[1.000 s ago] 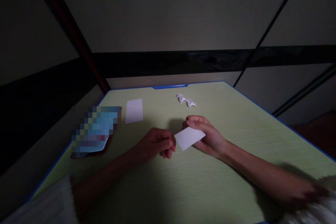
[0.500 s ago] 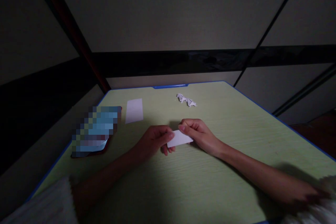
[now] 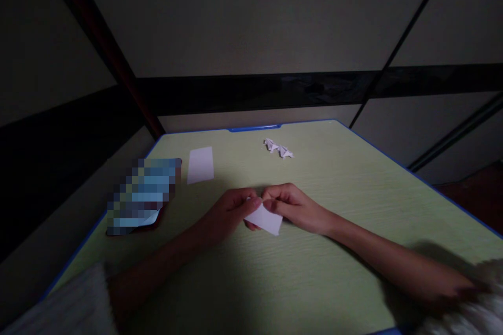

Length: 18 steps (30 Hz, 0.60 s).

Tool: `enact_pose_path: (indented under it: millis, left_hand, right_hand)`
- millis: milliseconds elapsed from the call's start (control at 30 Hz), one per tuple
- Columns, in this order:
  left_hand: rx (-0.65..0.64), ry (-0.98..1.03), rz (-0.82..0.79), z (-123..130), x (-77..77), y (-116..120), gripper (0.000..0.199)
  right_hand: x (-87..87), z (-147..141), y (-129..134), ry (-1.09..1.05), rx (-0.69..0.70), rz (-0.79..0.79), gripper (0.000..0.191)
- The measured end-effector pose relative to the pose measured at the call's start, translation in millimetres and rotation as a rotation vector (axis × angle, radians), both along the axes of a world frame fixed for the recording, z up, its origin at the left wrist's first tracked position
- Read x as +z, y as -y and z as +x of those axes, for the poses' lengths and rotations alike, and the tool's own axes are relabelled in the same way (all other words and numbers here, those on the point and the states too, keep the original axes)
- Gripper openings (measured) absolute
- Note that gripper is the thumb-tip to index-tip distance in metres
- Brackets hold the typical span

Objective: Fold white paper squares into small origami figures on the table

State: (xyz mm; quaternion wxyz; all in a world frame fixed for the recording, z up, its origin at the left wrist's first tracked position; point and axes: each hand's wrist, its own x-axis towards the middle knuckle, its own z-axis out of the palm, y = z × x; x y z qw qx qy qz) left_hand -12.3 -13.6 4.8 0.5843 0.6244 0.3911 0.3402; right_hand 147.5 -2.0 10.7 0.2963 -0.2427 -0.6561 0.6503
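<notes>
Paper point(image 3: 267, 220), one small white piece, is held between both hands above the near-middle part of the table point(image 3: 349, 172); whether the tabletop is touched by it cannot be told. Fingers of the left hand point(image 3: 227, 215) are curled in, its thumb pressed on the paper's upper left part. Fingers of the right hand point(image 3: 299, 210) are also curled, its thumb laid along the upper right part, just beside the left thumb.

Risks, as judged, left to right: a skewed line could be caused by uneven pressure from the left thumb. At the middle, a wrinkle or small tear could be caused if the thumbs are pulled apart. At the right, slippage could be caused because the lower right corner is free and gripped by nothing. Misplaced edges could be overlooked, owing to dim light.

Count, left to right: sleeves point(image 3: 70, 303), two, one seen at each lower corner; pixelated object point(image 3: 143, 199) with dark red edge, one; flat white sheet point(image 3: 200, 165), one; hands, two; held paper, one; folded white figures point(image 3: 271, 145), two, placed close together near the far edge.
</notes>
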Motion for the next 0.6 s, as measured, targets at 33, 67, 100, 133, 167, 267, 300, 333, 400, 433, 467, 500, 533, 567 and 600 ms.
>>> enact_pose_path:
  millis: [33, 67, 100, 133, 167, 267, 300, 333, 400, 433, 467, 500, 533, 567, 600]
  left_hand:
    - [0.026, 0.02, -0.004, -0.3, -0.1, -0.2, 0.029]
    - [0.057, 0.045, -0.009, -0.7, -0.6, -0.7, 0.029]
    - [0.088, 0.076, -0.014, -1.1, -1.3, -1.4, 0.028]
    - [0.12, 0.107, -0.02, -1.5, -2.3, -2.2, 0.026]
    - [0.15, 0.134, -0.026, -1.7, -3.5, -3.0, 0.025]
    - [0.224, 0.191, -0.042, -0.8, -6.1, -4.7, 0.023]
    - [0.247, 0.208, -0.048, 0.0, -6.2, -4.9, 0.022]
    - [0.271, 0.226, -0.056, 0.9, -5.8, -5.0, 0.022]
    - [0.326, 0.271, -0.087, 2.1, -3.8, -5.6, 0.022]
    - [0.367, 0.301, -0.108, 2.1, -2.4, -6.4, 0.021]
    - [0.417, 0.335, -0.13, 1.5, -0.9, -7.7, 0.019]
    - [0.473, 0.372, -0.146, 0.4, 0.5, -9.3, 0.017]
    - [0.539, 0.411, -0.158, -1.3, 1.7, -11.3, 0.015]
    - [0.589, 0.437, -0.16, -3.2, 2.5, -13.3, 0.013]
    - [0.622, 0.453, -0.149, -5.0, 2.9, -15.1, 0.011]
  right_hand:
    - [-0.1, 0.1, -0.7, 0.0, -0.013, -0.003, 0.014]
    - [-0.4, 0.1, -1.5, 0.001, -0.029, -0.006, 0.014]
    - [-0.9, 0.1, -2.2, 0.002, -0.046, -0.011, 0.014]
    - [-1.4, 0.0, -2.9, 0.001, -0.06, -0.018, 0.014]
    - [-1.9, -0.2, -3.5, -0.007, -0.069, -0.026, 0.014]
    - [-3.5, -1.3, -4.6, -0.046, -0.08, -0.051, 0.013]
    - [-3.9, -1.6, -5.0, -0.06, -0.082, -0.06, 0.012]
    - [-4.4, -1.8, -5.4, -0.071, -0.089, -0.069, 0.012]
    - [-5.6, -1.8, -6.4, -0.085, -0.11, -0.083, 0.011]
    - [-6.4, -1.6, -7.0, -0.094, -0.12, -0.088, 0.011]
    - [-7.2, -1.4, -7.5, -0.104, -0.128, -0.091, 0.012]
    - [-8.1, -1.1, -8.0, -0.114, -0.135, -0.095, 0.012]
    - [-9.0, -0.9, -8.5, -0.124, -0.141, -0.099, 0.012]
    - [-9.9, -0.8, -8.9, -0.133, -0.15, -0.103, 0.012]
    - [-10.6, -0.9, -9.1, -0.14, -0.16, -0.104, 0.012]
